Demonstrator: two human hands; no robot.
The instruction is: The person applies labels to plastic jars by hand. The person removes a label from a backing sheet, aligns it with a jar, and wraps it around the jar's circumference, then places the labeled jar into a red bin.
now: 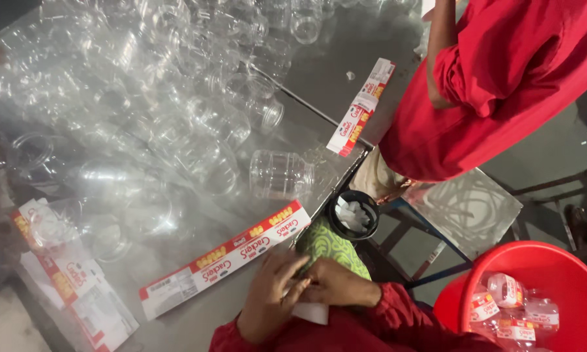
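Both hands, left (267, 296) and right (336, 283), meet at six o'clock, fingers pinching a white label (310, 311) that they mostly hide; red sleeves are cut off below. One long red-and-white label strip (225, 257) lies on the worktop (319, 78) just beside them at ten o'clock. Clear jars (280, 175), blurred beyond counting, crowd eleven o'clock. One red tub (535, 267) sits at three.

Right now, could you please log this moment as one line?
left hand: on white label piece | right hand: on it too | long label strip: beside
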